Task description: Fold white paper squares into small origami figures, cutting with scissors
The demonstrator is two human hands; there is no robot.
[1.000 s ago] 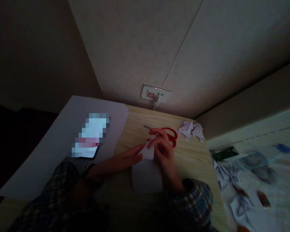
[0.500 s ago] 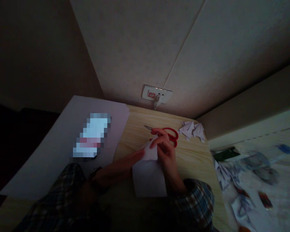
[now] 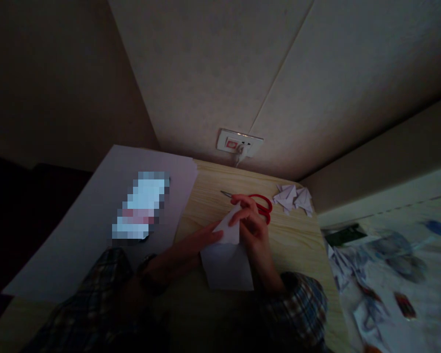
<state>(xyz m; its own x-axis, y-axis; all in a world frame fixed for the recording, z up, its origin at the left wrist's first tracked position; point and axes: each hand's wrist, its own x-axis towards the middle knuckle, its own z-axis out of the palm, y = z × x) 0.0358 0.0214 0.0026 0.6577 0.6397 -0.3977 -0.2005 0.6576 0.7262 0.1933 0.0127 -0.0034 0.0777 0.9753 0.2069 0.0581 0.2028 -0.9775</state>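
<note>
A white sheet of paper [image 3: 230,269], its upper end folded to a slanted point, is held between both hands over the wooden table. My left hand [image 3: 202,238] pinches its left edge, thumb on top near the crease. On the other side my right hand [image 3: 252,220] grips the folded part, with thumb and fingers closed at the upper right edge. Just beyond the right fingers lie scissors [image 3: 267,206] with red handles; the hand covers their middle. Farther right, folded paper pieces [image 3: 285,197] rest near the table corner.
Large white sheets [image 3: 95,196] cover the table's left side, with a lit phone [image 3: 141,206], its screen blurred out, lying on them. A wall socket [image 3: 239,143] with a plug is behind the wooden table [image 3: 294,235]. Right of it, a lower white surface [image 3: 419,294] holds papers and packets.
The lower end of the paper has lifted slightly and tilts more. Both hands keep their grip in nearly the same place.
</note>
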